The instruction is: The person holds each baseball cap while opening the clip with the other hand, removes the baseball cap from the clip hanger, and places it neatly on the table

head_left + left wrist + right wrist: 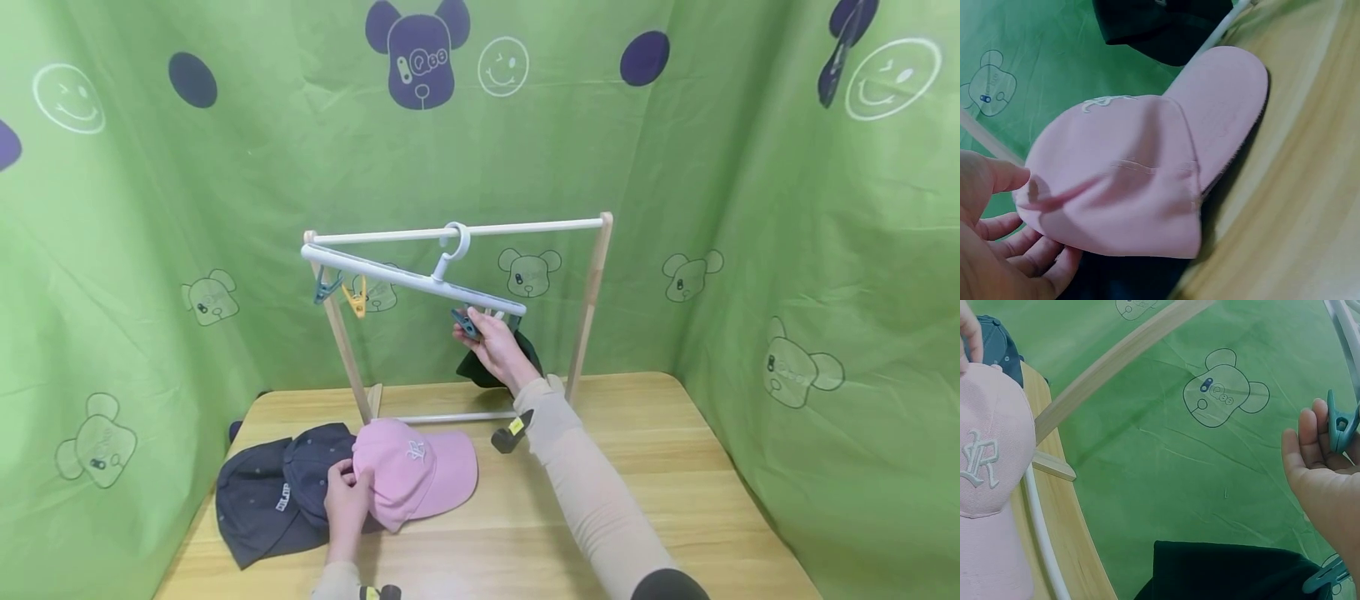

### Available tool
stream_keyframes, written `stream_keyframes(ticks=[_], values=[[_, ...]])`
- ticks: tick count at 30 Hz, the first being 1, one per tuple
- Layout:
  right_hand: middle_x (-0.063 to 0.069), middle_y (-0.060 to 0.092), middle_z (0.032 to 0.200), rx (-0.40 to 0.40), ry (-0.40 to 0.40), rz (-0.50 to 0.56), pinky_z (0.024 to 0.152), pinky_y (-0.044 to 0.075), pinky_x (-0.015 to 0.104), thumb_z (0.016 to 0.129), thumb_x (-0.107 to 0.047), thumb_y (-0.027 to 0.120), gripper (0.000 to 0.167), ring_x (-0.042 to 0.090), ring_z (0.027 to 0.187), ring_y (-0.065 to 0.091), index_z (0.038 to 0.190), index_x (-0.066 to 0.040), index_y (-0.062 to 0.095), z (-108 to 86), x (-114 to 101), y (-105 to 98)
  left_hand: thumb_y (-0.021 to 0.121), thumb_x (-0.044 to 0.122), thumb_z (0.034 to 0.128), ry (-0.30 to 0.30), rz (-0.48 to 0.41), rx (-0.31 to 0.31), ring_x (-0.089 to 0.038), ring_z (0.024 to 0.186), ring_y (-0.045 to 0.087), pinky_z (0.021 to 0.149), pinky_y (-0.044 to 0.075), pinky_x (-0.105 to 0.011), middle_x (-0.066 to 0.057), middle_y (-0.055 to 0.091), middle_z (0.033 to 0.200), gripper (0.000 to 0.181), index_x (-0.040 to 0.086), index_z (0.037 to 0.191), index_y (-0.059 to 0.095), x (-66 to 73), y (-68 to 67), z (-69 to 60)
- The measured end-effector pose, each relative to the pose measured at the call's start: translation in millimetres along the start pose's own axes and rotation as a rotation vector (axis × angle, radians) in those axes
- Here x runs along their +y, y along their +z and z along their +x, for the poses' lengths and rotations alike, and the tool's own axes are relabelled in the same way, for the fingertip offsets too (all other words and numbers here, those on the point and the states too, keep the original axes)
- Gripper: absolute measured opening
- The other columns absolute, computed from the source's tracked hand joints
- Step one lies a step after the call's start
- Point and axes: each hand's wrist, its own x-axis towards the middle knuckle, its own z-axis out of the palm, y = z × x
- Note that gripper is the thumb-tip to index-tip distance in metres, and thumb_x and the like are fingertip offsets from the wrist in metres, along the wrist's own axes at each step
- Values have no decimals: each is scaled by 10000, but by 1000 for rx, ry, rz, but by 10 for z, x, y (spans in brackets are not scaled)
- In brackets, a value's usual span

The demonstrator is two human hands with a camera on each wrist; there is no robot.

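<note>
My left hand (347, 504) holds the back edge of a pink cap (420, 475), thumb on the crown and fingers under it in the left wrist view. The cap bears a white embroidered letter and its brim points right. Higher up, my right hand (495, 343) grips a teal clip (1339, 425) beneath the right part of a light blue hanger (408, 278). A dark green cap (1229, 569) hangs behind the right wrist, with another teal clip (1327, 574) at its edge. The hanger tilts down to the right, its hook over the rack's bar.
The wooden rack (592, 292) stands at the table's back. Blue (325, 287) and yellow (357, 298) clips hang at the hanger's left end. Dark navy caps (258, 487) lie partly overlapping, left of the pink one. Green cloth (562, 150) surrounds the wooden table (660, 467).
</note>
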Motion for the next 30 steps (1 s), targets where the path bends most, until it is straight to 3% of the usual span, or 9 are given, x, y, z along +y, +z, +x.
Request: stream_keyframes(ticks=[9, 15, 19, 22, 26, 30], values=[[107, 612, 1097, -8, -22, -44, 901, 545, 224, 1038, -181, 437, 430, 158, 982, 639, 1374, 87, 440, -26, 31, -19, 621, 136, 899, 43, -61, 71, -361, 982, 657, 870, 498, -422, -251, 632, 1090, 408, -32, 1257, 525, 149, -42, 27], [54, 622, 1072, -24, -33, -90, 913, 540, 223, 1035, -158, 440, 410, 197, 1055, 619, 1367, 82, 454, -43, 33, -33, 629, 119, 902, 103, -70, 106, -367, 1006, 616, 902, 477, -445, -257, 608, 1117, 384, -39, 1238, 533, 248, -41, 65], [117, 603, 1171, -18, -39, -110, 939, 534, 242, 1032, -132, 442, 398, 316, 1198, 563, 1365, 85, 453, -54, 31, -41, 646, 105, 889, 144, -66, 125, -366, 1001, 618, 901, 479, -451, -254, 621, 1094, 374, -41, 1218, 544, 332, -15, 86], [123, 606, 1161, -17, -44, -145, 996, 514, 294, 1027, -121, 451, 397, 313, 1185, 574, 1362, 91, 451, -73, 27, -54, 651, 97, 883, 149, -91, 117, -380, 1029, 609, 937, 478, -479, -261, 611, 1106, 386, -50, 1224, 543, 404, 10, 92], [24, 652, 995, -20, -50, -192, 1076, 458, 387, 1023, -118, 462, 405, 153, 976, 648, 1363, 103, 446, -100, 10, -103, 650, 104, 881, 147, -123, 88, -395, 1077, 571, 995, 440, -506, -266, 592, 1134, 400, -43, 1236, 542, 486, 53, 106], [-6, 662, 950, -23, -56, -211, 1126, 395, 455, 1024, -114, 461, 413, 116, 927, 643, 1373, 107, 436, -110, -12, -172, 645, 111, 886, 161, -135, 59, -396, 1100, 552, 1012, 417, -513, -267, 592, 1149, 397, -38, 1239, 541, 564, 99, 116]])
